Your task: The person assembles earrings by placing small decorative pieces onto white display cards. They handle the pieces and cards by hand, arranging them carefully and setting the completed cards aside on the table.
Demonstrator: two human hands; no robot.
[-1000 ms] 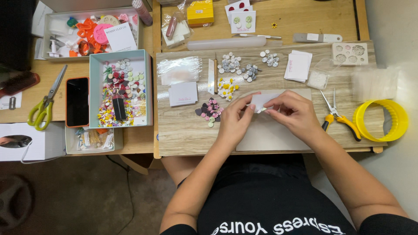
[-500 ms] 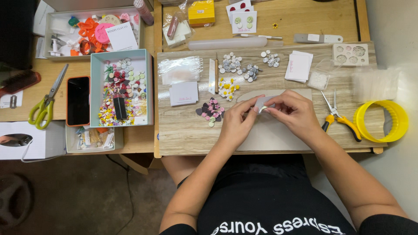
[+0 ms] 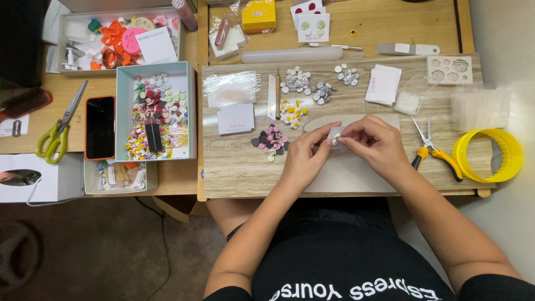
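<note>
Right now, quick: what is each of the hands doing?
Left hand: fingers pinched shut on a small white card.
Right hand: fingers pinched shut on the same small white card.

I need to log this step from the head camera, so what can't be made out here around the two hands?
- Small white card, head view: mostly covered by the fingertips of the left hand and right hand; what is on it is too small to tell.
- Grey sheet: partly hidden under both hands.
- Yellow ring: its upper left lies behind a clear bag.

small white card (image 3: 336,135), pinched between both hands' fingertips
</note>
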